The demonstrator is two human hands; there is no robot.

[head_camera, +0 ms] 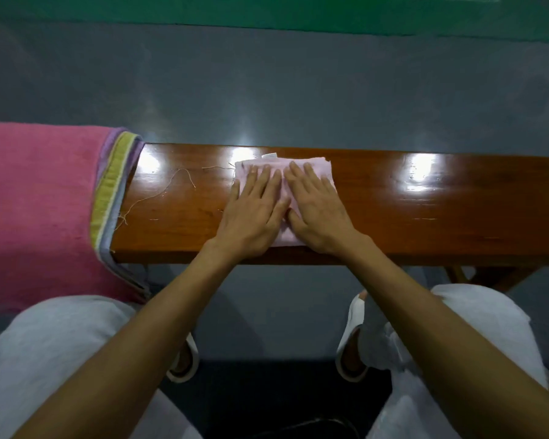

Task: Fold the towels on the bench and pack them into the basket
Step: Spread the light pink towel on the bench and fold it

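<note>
On the desk, middle: one small pale pink towel (311, 168), folded into a flat packet that reaches from near the far edge almost to the near edge.
Left grip (254, 213): flat on the left half of that towel, fingers straight and close together, clasping nothing, only pressing down.
Right grip (318, 210): flat on the right half, fingers straight and pointing away from me, also clasping nothing.
Grips counted: two, side by side, thumbs close together over the towel's middle.
At the left end: one big bright pink towel (38, 210) with a striped yellow and purple border, draped over the desk's end and hanging down the near side.
Towels counted: two, well apart.
Threads (159, 198): a few loose ones on the wood between the towels.
Desk (425, 213): one, glossy brown wood.
Below me: two knees in white trousers, two pale slippers (351, 337) on the grey floor (267, 90).
</note>
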